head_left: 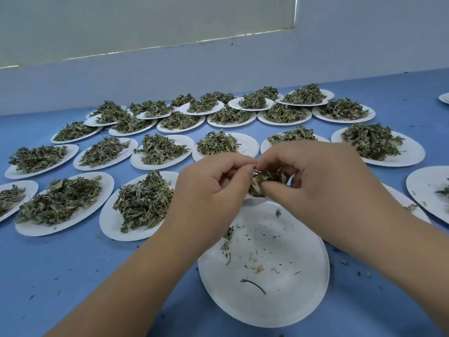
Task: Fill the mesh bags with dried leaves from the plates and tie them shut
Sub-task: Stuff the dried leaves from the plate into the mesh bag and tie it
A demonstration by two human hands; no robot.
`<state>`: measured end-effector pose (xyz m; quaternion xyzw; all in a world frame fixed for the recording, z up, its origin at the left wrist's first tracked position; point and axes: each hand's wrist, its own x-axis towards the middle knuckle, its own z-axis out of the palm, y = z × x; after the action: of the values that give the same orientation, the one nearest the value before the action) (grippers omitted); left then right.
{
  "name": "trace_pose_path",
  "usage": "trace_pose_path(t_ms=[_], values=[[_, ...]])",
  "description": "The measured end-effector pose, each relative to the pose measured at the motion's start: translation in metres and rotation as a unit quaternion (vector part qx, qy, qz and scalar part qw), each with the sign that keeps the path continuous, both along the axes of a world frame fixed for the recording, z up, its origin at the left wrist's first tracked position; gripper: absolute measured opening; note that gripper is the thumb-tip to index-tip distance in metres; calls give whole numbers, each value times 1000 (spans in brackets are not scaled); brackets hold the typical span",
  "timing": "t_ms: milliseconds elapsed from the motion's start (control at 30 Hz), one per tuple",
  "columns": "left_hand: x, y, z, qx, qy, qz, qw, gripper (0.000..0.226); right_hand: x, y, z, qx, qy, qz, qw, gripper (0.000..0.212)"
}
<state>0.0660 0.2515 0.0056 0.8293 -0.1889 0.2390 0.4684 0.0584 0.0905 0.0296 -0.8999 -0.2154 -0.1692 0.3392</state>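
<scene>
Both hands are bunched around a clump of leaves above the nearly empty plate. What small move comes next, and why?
Probably tuck the protruding leaves down with the right hand while the left hand pinches at their edge. They stick out between the fingers, and the plate below holds only crumbs and a stem, so little remains to add. The bag itself is hidden behind the fingers.

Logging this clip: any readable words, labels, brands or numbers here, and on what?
None. The paper plates, the blue table, the wall and the leaf bundle pinched by the left hand and right hand show no print, label or number.
</scene>
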Motion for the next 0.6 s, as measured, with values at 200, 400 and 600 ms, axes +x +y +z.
trace_pose_path(t_ms=[200,400,600], values=[[0,-1,0,-7,13,0,1000,18,-1,2,2,-20,-13,-1,1000,21],[-1,-2,0,-9,18,-8,1000,17,-1,1,3,-22,-26,11,999,14],[-1,-2,1,-43,38,-8,998,19,-3,-1,5,17,-30,32,999,17]])
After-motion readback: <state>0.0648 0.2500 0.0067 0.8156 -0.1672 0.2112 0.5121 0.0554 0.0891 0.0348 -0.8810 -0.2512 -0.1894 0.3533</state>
